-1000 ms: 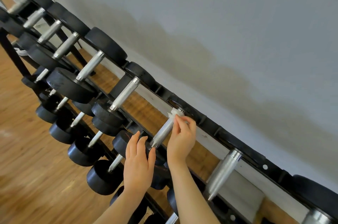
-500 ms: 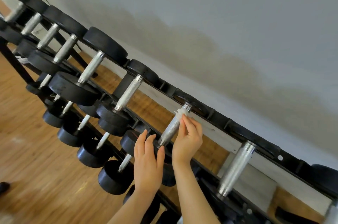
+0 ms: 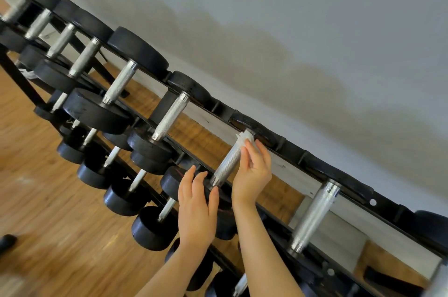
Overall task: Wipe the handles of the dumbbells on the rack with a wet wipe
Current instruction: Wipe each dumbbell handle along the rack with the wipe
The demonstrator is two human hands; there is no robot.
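1. The wipe point(image 3: 245, 139) is thin, limp and damp. By my judgement it weighs next to nothing, bunches easily and can slide off smooth steel, so it needs a firm pinch with the cloth wrapped round the bar.
2. The handle point(image 3: 228, 161) is knurled steel, stiff and grippy. Its dumbbell looks heavy and sits steady on the rack point(image 3: 303, 158), so it should not roll under light rubbing.
3. The right hand point(image 3: 253, 170) pinches the wipe against the far end of the handle, close to the rear weight. The fingers point(image 3: 263, 151) lie over the right side of the bar and the white cloth sticks out above them.
4. The left hand point(image 3: 196, 207) holds nothing. Its fingers are straight and relaxed, resting on the near black weight point(image 3: 173, 181) just beside the handle's lower end.
5. The best hold, I judge, is the wipe curled round the bar's middle, then drawn along its length.
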